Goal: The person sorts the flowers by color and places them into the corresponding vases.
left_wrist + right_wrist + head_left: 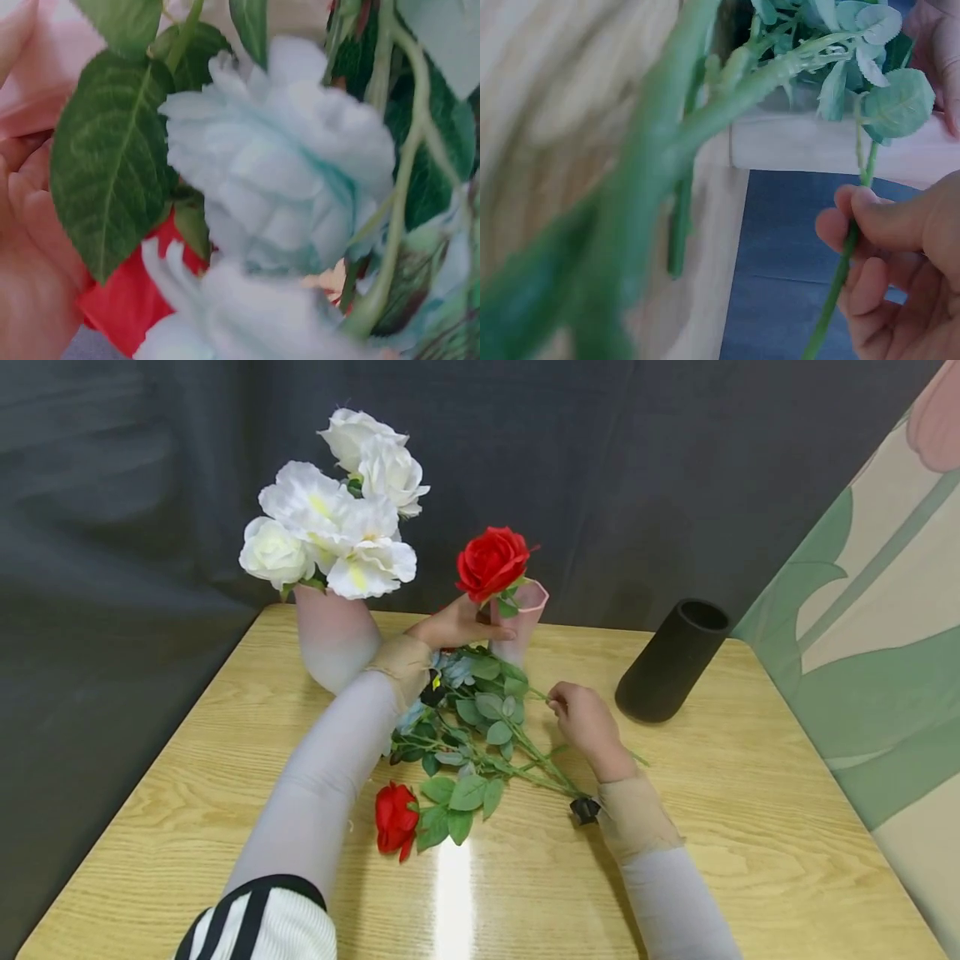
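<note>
My left hand [459,625] holds the red rose [491,562] upright, just under its head, beside the pink vase [522,620]; my right hand [583,718] pinches a stem [838,285] from the bunch [480,727] lying across the counter [750,827], its long axis running from that grip toward the left hand.

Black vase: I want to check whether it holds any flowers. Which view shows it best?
The head view: the black vase stands whole at the table's right, no flowers visible in it. Neither wrist view shows it; both show only stems, leaves and fingers.
</note>
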Tool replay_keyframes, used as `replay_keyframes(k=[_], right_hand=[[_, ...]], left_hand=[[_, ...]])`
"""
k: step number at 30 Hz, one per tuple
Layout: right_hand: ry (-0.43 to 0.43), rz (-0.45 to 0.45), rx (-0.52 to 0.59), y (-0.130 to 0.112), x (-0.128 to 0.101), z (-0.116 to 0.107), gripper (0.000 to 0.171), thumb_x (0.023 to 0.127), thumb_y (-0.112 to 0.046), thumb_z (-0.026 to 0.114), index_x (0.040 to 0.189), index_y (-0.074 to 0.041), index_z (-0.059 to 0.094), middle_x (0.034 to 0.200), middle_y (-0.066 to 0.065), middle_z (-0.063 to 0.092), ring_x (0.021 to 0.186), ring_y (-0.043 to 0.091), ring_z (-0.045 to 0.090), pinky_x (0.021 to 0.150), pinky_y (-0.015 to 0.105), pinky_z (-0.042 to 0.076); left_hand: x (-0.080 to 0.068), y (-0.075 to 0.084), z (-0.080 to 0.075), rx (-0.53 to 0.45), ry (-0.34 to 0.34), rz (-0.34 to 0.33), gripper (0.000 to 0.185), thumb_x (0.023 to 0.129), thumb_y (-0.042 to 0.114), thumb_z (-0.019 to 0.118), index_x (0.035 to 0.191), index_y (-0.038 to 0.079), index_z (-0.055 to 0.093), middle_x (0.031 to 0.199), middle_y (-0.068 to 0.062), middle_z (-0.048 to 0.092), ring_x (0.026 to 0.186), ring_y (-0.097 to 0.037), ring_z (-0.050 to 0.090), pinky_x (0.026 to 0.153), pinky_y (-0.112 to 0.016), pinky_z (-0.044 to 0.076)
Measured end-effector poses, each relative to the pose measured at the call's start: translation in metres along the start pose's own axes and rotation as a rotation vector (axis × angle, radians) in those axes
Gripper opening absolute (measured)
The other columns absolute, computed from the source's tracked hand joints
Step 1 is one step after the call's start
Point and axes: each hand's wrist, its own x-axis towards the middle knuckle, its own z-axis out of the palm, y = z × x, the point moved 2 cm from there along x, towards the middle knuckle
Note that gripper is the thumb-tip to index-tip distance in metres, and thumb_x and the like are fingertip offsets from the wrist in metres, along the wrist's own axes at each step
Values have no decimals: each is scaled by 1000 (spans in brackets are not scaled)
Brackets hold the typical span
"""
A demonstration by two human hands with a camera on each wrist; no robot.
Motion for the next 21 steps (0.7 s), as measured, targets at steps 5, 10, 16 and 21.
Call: replay_keyframes(k=[5,10,16,21], right_hand=[[135,-18,-15,9,-7,1,11,96,-4,63,98,3,70,92,20,73,80,35,69,72,48,57],[243,-2,-26,18,-15,-6,10,95,-4,64,98,2,72,91,19,74,77,36,61,70,50,53],[318,-15,-15,26,-19,-18,9,93,-2,65,97,2,73,91,20,74,76,36,57,65,49,50],[328,-60,-15,34,-24,-25,6,90,1,68,94,3,72,86,19,73,69,31,54,59,42,45]], left_hand=[[1,2,1,14,-23,0,47,88,0,71,129,1,47,90,-2,55,76,-18,54,70,-27,49],[4,5,1,45,-49,-6,33,88,2,72,114,2,51,84,-4,58,77,-22,57,72,-26,49],[5,10,-3,94,-63,-27,28,88,7,73,104,5,51,83,-4,60,77,-21,58,76,-28,49],[5,9,-5,84,-68,-82,20,88,8,73,91,4,54,77,-3,61,70,-19,59,69,-27,50]])
